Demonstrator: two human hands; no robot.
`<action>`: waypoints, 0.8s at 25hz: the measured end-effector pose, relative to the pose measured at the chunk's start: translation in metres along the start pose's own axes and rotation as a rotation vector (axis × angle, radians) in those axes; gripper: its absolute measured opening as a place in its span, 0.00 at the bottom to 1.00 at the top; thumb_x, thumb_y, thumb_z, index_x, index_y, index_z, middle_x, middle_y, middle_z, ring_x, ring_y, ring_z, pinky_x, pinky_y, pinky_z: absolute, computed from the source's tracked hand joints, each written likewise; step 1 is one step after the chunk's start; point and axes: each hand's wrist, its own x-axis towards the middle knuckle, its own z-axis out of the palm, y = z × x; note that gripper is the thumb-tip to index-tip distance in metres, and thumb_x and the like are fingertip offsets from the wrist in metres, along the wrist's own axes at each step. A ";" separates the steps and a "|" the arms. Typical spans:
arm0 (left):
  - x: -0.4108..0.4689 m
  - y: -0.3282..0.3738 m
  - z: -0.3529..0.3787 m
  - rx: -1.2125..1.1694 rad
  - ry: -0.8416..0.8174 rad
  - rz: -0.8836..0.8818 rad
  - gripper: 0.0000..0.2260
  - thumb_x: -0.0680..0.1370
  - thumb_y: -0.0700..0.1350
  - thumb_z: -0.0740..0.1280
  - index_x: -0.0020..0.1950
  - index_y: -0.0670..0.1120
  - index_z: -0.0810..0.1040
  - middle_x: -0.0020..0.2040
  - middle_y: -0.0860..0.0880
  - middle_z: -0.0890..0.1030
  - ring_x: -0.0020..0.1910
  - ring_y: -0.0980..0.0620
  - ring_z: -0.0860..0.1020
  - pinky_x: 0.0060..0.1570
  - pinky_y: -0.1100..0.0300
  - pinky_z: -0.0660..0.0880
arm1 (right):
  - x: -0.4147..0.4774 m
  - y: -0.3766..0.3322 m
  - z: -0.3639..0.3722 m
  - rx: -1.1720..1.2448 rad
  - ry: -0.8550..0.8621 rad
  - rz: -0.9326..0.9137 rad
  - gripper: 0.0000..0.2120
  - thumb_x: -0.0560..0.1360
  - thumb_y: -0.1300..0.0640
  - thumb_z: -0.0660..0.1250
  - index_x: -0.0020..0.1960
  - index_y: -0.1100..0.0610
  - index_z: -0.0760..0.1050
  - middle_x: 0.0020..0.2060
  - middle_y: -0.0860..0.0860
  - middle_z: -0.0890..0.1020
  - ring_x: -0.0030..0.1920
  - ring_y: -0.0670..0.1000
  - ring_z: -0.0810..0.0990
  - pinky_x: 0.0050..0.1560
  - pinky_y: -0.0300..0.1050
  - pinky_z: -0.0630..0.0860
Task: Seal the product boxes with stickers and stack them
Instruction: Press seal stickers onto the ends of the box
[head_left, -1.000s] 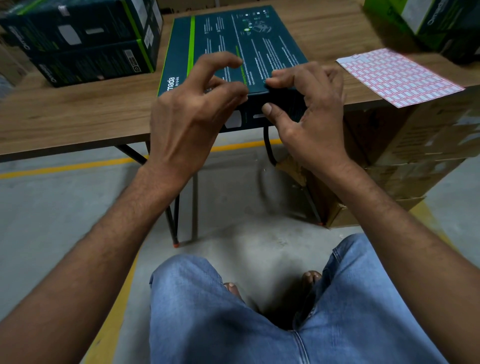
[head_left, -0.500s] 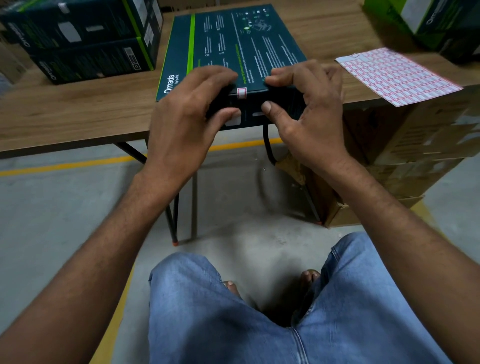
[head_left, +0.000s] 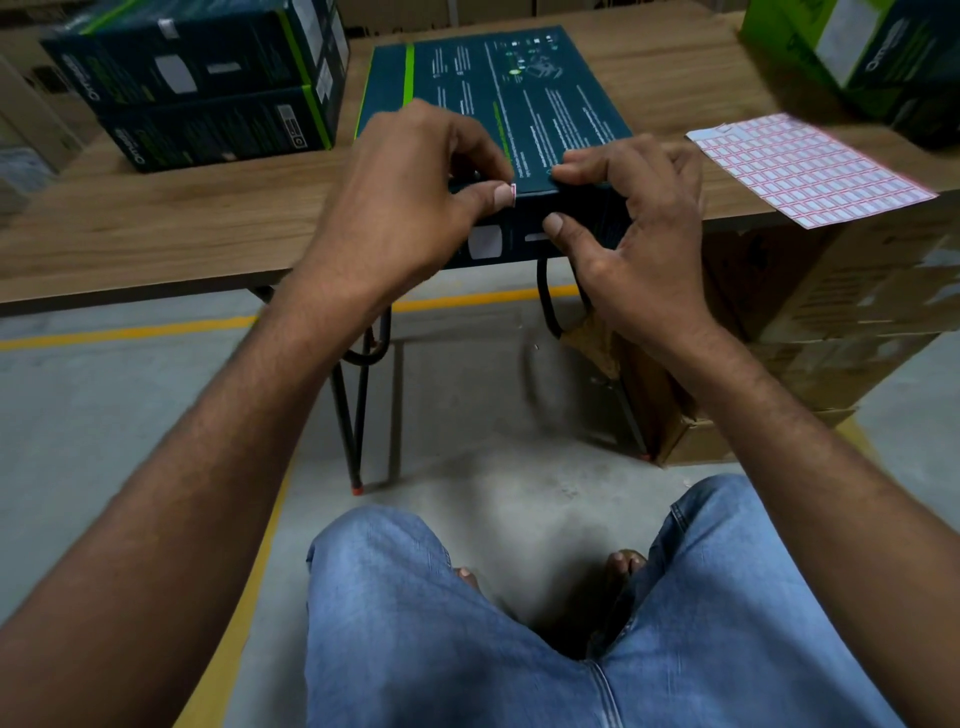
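Head view: we are looking down over a person's forearms at a dark teal product box (head_left: 519, 104) lying flat on a wooden table (head_left: 156, 228), its near end hanging slightly over the table's front edge. The left hand (head_left: 400, 208) is working at the box's near top edge: forefinger curled onto the top face, thumb pushing against the front face, the two pinching a small pink-and-white sticker (head_left: 513, 189) folded over that edge. Only a sliver of the sticker is showing beside the thumbnail. The right hand (head_left: 639, 234) is gripping the same edge just to the right, its fingers bent over the printed top and its thumb bearing on the front panel, so it is clamping the box. We are noting a narrow gap between the two hands. A sticker sheet (head_left: 810, 166), gridded in pink, is lying on the table to the right of the box, one corner overhanging the front edge. At the far left, two boxes in the same colours are sitting as a stack (head_left: 208, 88), apart from the box in hand. Another green-trimmed box (head_left: 857, 52) is standing at the far right corner. Brown cartons (head_left: 857, 291) are sitting beneath the table's right side. Black table legs (head_left: 353, 415) are standing on a grey floor crossed by a yellow line (head_left: 130, 330). Blue jeans (head_left: 519, 649) are filling the lower frame, with bare toes showing between the knees.
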 end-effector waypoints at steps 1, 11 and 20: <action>0.003 0.001 -0.002 -0.009 -0.035 -0.041 0.01 0.80 0.51 0.74 0.51 0.57 0.84 0.46 0.61 0.81 0.49 0.64 0.80 0.46 0.77 0.70 | 0.000 0.000 0.000 0.001 -0.002 0.000 0.15 0.73 0.49 0.74 0.58 0.51 0.81 0.58 0.42 0.81 0.63 0.52 0.73 0.60 0.57 0.70; -0.010 -0.005 0.009 0.180 -0.022 0.069 0.06 0.85 0.52 0.64 0.59 0.52 0.78 0.59 0.54 0.75 0.59 0.54 0.69 0.50 0.56 0.65 | -0.001 0.000 0.003 -0.007 0.018 -0.005 0.15 0.73 0.49 0.74 0.58 0.50 0.81 0.58 0.42 0.81 0.62 0.53 0.73 0.60 0.56 0.70; -0.019 -0.004 0.013 0.024 0.041 0.000 0.03 0.84 0.50 0.67 0.53 0.54 0.79 0.55 0.57 0.73 0.59 0.55 0.72 0.54 0.53 0.73 | -0.001 0.000 0.004 -0.012 0.017 -0.002 0.15 0.73 0.49 0.74 0.58 0.50 0.81 0.58 0.42 0.81 0.63 0.52 0.73 0.59 0.56 0.70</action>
